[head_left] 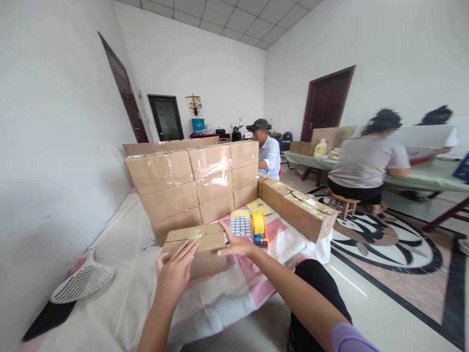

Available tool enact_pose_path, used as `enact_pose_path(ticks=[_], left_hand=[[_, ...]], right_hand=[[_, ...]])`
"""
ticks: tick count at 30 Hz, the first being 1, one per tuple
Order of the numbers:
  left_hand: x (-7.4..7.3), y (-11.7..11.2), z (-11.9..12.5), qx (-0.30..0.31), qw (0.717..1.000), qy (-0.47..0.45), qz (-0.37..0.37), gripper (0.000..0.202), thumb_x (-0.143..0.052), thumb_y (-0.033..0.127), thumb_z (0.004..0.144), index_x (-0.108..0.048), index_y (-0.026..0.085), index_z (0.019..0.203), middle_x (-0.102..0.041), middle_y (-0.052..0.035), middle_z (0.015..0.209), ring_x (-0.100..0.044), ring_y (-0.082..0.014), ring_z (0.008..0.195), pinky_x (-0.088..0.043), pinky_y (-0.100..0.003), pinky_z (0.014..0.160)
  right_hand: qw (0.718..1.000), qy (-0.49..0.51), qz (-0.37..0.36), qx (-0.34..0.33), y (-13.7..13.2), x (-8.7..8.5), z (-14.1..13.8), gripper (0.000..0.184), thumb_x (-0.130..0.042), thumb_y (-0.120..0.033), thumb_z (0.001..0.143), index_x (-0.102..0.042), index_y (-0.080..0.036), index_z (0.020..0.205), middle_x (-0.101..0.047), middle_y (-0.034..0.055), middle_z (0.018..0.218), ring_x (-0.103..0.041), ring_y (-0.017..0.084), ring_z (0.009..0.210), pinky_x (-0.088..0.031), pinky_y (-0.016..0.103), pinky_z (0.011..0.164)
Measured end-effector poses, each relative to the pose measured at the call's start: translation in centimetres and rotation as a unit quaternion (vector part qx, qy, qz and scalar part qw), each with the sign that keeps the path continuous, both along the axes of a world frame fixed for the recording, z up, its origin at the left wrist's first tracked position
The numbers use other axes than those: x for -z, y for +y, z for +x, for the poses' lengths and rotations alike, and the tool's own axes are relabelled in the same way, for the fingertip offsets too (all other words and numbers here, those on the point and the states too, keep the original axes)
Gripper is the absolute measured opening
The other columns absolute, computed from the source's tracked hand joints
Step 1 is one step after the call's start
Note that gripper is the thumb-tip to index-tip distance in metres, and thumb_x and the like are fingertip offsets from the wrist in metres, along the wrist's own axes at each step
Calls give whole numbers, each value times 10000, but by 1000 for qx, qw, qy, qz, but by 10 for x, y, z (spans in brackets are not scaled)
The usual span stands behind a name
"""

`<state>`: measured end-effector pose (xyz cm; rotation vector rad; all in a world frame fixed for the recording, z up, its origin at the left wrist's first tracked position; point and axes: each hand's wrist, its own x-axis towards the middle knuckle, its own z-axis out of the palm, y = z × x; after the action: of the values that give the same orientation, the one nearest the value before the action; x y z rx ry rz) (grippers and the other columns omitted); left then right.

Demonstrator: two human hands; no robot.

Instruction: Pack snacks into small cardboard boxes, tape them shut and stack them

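Note:
A closed cardboard box [208, 261] with clear tape across its top sits near the front of the cloth-covered table. My left hand [176, 266] is at the box's left end, its fingers over the top edge. At the right end my right hand [236, 243] grips the box, thumb on the front side and fingers toward the back corner. Just to the right stands a yellow and orange tape dispenser [259, 229]. Beside it lies a sheet of blue-bordered labels [241, 226], with a yellow sheet [259, 206] behind.
Stacked cardboard boxes [214, 183] form a wall behind the work spot. Taped long boxes [298, 205] line the table's right side. A white mesh paddle [83, 279] and a black flat object [49, 320] lie at left. A person [270, 151] sits beyond; others sit at another table [425, 180].

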<state>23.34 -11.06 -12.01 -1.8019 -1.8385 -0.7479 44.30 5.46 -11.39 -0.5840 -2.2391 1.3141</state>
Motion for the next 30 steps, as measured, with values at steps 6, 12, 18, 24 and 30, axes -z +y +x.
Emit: enact_pose_path(ticks=[6,12,18,24,30], left_hand=[[7,-11,-18,75,993,61,61,421,-465,236,1009,-622,409,1359,-735,18,1298,-702,-218,1157,-255,-436,1137],[5,-25,-15,33,978,55,198,456,-667,315,905,-614,335,1358,-750,-84,1260,-693,-313,1143,-404,-451,984],[4,-28,-13,53,976,57,202,434,-673,291,899,-628,326,1329,-769,-89,1202,-720,-313,1061,-445,-419,866],[12,-24,-1,42,982,53,179,442,-604,328,931,-600,333,1373,-760,-77,1229,-707,-317,1085,-424,-431,919],[24,-16,3,49,985,62,155,500,-523,347,945,-520,386,1443,-756,-70,1238,-701,-321,1075,-392,-459,949]], right_hand=[[994,27,98,47,-37,15,9,1350,-984,-427,448,-217,-330,1555,-291,117,1455,-389,348,1414,-341,466,1189],[981,71,129,127,-79,-12,118,1074,-935,-426,511,-408,-296,1438,-445,83,1293,-499,338,1257,-445,495,1080],[930,24,141,338,-146,-37,311,868,-777,-417,728,-351,-342,1480,-398,133,1479,-495,372,1306,-599,432,849],[775,-45,214,592,-163,-29,443,919,-818,-530,680,-404,-294,1465,-435,160,1365,-508,397,1256,-657,415,721],[774,-75,223,587,-108,-3,460,917,-791,-558,694,-373,-280,1461,-394,161,1352,-500,384,1262,-643,435,773]])
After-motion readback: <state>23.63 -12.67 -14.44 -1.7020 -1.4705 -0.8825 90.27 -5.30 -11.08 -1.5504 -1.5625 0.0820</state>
